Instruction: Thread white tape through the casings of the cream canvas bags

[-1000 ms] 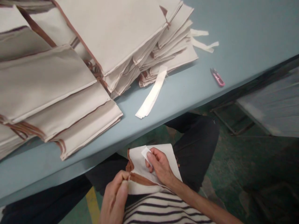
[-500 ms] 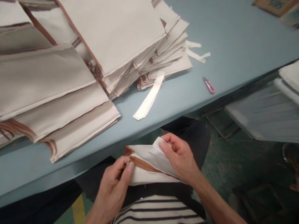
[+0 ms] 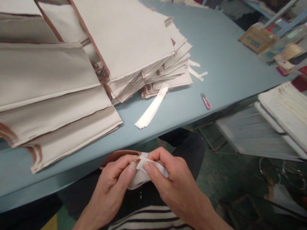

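Note:
Over my lap, my left hand (image 3: pixel 114 179) pinches the edge of a cream fabric piece (image 3: pixel 137 182) with a brown binding (image 3: pixel 120 154). A small white strip (image 3: pixel 157 166) is gripped between the thumb and fingers of my right hand (image 3: pixel 174 175). Its end lies against the fabric edge, right beside my left thumb. Both hands nearly touch, and they cover much of the fabric piece. On the table in front lie several more white strips (image 3: pixel 153 107), fanned slightly. Pink thread snips (image 3: pixel 205 101) rest to their right.
Stacked cream fabric pieces (image 3: pixel 134 38) with brown edging fill the left of the blue-grey table (image 3: pixel 223 64). More folded pieces (image 3: pixel 79 137) overhang its front edge. A cardboard box (image 3: pixel 257 40) stands at the far right. Cream fabric (image 3: pixel 285 111) lies on a stand beside the table.
My right hand has moved left and brought the white strip against the fabric edge at my left fingers. The fabric piece has turned and bunched up. The view has shifted, showing more on the right.

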A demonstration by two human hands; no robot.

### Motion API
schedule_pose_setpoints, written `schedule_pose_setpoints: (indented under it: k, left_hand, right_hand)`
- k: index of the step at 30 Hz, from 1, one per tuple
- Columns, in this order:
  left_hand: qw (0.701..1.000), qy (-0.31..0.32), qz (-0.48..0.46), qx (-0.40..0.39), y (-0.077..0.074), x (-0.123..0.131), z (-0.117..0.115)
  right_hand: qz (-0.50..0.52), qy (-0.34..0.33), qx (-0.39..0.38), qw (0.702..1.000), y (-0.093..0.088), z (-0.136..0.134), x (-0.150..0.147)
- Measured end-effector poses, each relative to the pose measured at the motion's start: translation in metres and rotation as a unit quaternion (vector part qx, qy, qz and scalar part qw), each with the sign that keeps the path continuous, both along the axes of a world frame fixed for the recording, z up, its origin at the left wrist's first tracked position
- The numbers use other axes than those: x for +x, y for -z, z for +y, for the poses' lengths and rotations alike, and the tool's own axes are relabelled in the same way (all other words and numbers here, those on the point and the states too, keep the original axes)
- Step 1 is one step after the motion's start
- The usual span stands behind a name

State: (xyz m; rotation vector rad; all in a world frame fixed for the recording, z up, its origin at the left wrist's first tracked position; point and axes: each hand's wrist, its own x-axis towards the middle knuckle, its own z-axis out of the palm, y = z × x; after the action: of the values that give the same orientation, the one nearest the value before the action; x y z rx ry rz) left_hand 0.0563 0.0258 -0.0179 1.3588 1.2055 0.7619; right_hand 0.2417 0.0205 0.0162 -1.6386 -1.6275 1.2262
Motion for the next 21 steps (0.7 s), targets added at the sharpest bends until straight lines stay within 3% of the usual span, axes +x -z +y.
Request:
schedule_pose_setpoints:
  k: [7,21]
  left_hand:
    - [1.000,-0.027,-0.008,-0.004,0.010,-0.008,-0.003]
    - [0.990,-0.018,-0.097,-0.105,0.027,-0.014,-0.012]
  right_hand:
    - [-0.036,0.011,0.012,0.999,0.009,-0.003,-0.007]
    - [-0.040,-0.001,0.030,0.999,0.021,-0.002,-0.008]
